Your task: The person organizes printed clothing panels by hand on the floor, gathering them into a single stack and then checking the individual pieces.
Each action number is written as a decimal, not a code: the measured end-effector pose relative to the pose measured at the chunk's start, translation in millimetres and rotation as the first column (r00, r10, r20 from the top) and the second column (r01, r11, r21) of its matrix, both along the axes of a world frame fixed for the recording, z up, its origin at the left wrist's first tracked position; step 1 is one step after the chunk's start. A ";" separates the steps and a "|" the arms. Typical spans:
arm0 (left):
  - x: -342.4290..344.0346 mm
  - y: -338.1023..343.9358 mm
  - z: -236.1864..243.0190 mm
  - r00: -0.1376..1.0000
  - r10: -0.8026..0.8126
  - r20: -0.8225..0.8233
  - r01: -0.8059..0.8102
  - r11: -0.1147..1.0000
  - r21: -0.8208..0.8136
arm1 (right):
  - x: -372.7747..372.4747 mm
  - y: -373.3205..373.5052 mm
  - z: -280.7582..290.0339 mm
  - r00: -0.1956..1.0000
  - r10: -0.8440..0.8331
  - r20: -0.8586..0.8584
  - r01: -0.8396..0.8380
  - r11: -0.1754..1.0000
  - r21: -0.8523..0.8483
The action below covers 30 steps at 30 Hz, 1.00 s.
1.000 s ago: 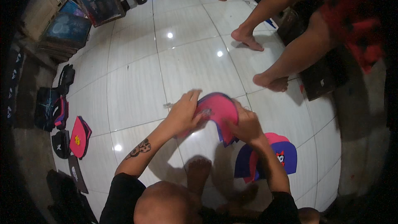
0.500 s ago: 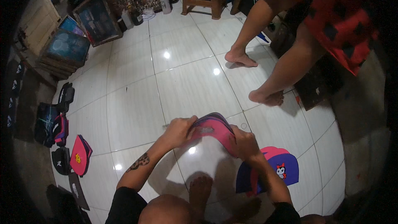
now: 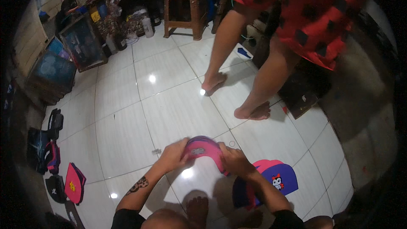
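My left hand and my right hand grip the two ends of a stack of thin pink and purple fabric-like pieces. The stack is bent into an arch above the floor, and a grey print shows on its pink face. Fingers of both hands are closed round its edges. Below my right forearm lies a fanned pile of purple and pink dome-shaped pieces, the top one bearing a cartoon figure. Part of that pile is hidden by the forearm.
Pink pointed pieces and black printed pieces lie along the left wall. A person in red patterned clothing stands barefoot at the right. Beyond are a brown plastic stool, leaning frames and bottles.
The view has swung upward and to the right, showing more of the far wall. Both hands still hold the stack, which now shows a tighter arch. The other person's feet stay on similar tiles.
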<state>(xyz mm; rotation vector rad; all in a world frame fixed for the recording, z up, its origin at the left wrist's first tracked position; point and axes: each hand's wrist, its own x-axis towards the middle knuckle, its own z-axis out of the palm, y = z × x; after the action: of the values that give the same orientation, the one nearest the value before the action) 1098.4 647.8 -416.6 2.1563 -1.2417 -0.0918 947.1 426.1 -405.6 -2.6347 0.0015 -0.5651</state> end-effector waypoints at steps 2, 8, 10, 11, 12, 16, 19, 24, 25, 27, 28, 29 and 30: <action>9.0 9.0 -5.2 0.999 -0.002 -0.054 0.006 0.996 0.086 | 5.8 -4.7 -3.1 0.871 0.096 -0.481 -0.154 0.985 -0.082; -5.8 -6.3 36.1 0.986 0.155 -0.067 -0.155 0.988 -0.006 | -0.4 -0.1 -8.9 0.983 0.033 -0.182 -0.005 0.988 0.153; 6.6 -5.6 13.9 0.987 0.059 -0.149 -0.019 0.965 0.260 | 11.5 -4.2 -23.7 0.906 0.061 -0.419 -0.025 0.996 0.090; 8.0 -4.2 10.8 0.986 0.059 -0.156 -0.016 0.965 0.263 | 12.8 -4.2 -21.5 0.903 0.061 -0.426 -0.024 0.995 0.094; 9.2 -2.7 11.9 0.991 0.044 -0.128 -0.014 0.974 0.228 | 11.0 -3.7 -14.4 0.899 0.059 -0.434 -0.023 0.996 0.088; -6.2 2.4 38.5 0.994 0.107 -0.039 -0.100 0.985 0.140 | 4.2 13.3 9.1 0.979 0.010 -0.204 -0.003 0.999 0.033; 2.8 1.3 24.0 0.997 0.057 0.061 -0.063 0.993 0.096 | 6.4 -2.8 -13.6 0.967 0.067 -0.245 -0.054 0.997 0.060; -3.8 -10.4 50.4 0.985 0.057 -0.165 0.015 0.914 0.405 | -4.0 0.5 1.0 0.914 0.031 -0.404 -0.077 0.992 -0.099; -6.2 -14.8 65.1 0.984 0.111 -0.141 -0.042 0.907 0.419 | -4.6 0.9 8.6 0.997 0.028 -0.074 -0.038 0.988 -0.147; -5.6 -8.2 36.1 0.992 0.007 0.123 -0.027 0.987 0.157 | -0.6 -6.6 -9.3 0.994 0.035 -0.102 -0.050 0.987 -0.152; -0.4 -5.9 27.1 1.000 0.003 -0.020 0.002 0.966 0.258 | 5.4 -9.4 -14.6 0.924 0.093 -0.371 -0.160 0.975 -0.154; 3.9 -3.2 21.3 0.986 0.016 -0.163 0.042 0.936 0.349 | 10.6 -10.7 -16.2 0.779 0.134 -0.612 -0.265 0.956 -0.128; 5.2 1.5 18.7 0.984 -0.023 -0.178 0.082 0.940 0.331 | 7.4 -10.1 -12.5 0.805 0.179 -0.566 -0.297 0.947 -0.123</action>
<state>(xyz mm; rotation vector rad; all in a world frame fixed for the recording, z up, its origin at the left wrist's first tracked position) 1103.6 649.3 -397.9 2.3426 -1.2548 -0.5391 954.6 415.9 -418.1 -2.8420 -0.2244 0.3104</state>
